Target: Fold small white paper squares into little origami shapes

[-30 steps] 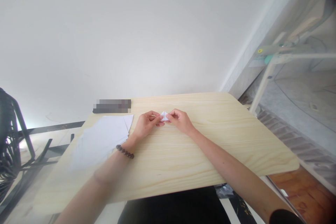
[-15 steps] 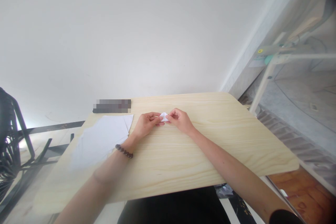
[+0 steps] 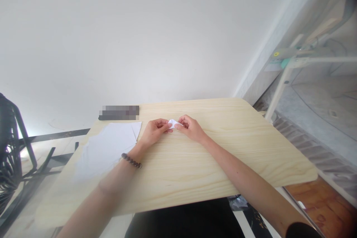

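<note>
A small piece of folded white paper [image 3: 172,123], roughly triangular with a crease running down from its tip, is held between my two hands above the middle of the table. My left hand [image 3: 155,131], with a dark beaded bracelet [image 3: 131,160] on the wrist, pinches its left side. On the right side, my right hand [image 3: 192,128] grips the paper between thumb and fingers. The fingers partly cover the paper's lower corners.
White paper sheets [image 3: 108,147] lie spread on the left of the wooden table [image 3: 223,119]. Behind them rests a dark, pixelated object [image 3: 119,113]. A black chair [image 3: 16,134] stands at left, and a white metal frame [image 3: 281,85] at right. A wall backs the table.
The folded paper has shifted and turned slightly to the left. My right thumb now lies flatter across its right side, and more of the paper's right edge shows.
</note>
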### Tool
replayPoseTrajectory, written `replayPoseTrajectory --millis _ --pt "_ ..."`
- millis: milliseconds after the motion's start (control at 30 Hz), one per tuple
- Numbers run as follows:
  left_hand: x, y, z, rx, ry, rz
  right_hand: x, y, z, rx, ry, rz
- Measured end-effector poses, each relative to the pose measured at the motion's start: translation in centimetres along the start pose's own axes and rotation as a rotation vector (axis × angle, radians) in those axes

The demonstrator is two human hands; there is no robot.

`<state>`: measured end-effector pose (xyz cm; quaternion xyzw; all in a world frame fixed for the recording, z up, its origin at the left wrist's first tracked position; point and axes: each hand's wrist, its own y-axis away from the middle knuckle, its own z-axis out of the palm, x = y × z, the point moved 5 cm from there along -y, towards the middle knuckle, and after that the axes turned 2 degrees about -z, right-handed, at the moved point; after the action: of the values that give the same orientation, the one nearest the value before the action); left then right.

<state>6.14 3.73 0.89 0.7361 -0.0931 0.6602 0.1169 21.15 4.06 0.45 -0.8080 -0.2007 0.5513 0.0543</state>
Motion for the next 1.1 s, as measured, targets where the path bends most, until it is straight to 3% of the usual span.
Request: replayPoseTrajectory --millis 200,600,967,1100 --pt "0.45 0.18 0.14 -0.018 -0.026 0.035 -0.30 0.22 0.38 -0.172 0.046 0.025" --pt "0.53 0.36 0.25 -0.044 -0.047 0.017 -0.52 0.29 0.24 -0.163 0.084 0.010" --pt "0.43 0.59 0.49 -0.141 -0.101 0.028 -0.44 0.41 0.25 -0.174 0.114 0.010" --pt "0.37 0.48 0.55 -0.180 -0.091 0.059 -0.62 0.44 0.24 -0.231 0.131 -0.010"
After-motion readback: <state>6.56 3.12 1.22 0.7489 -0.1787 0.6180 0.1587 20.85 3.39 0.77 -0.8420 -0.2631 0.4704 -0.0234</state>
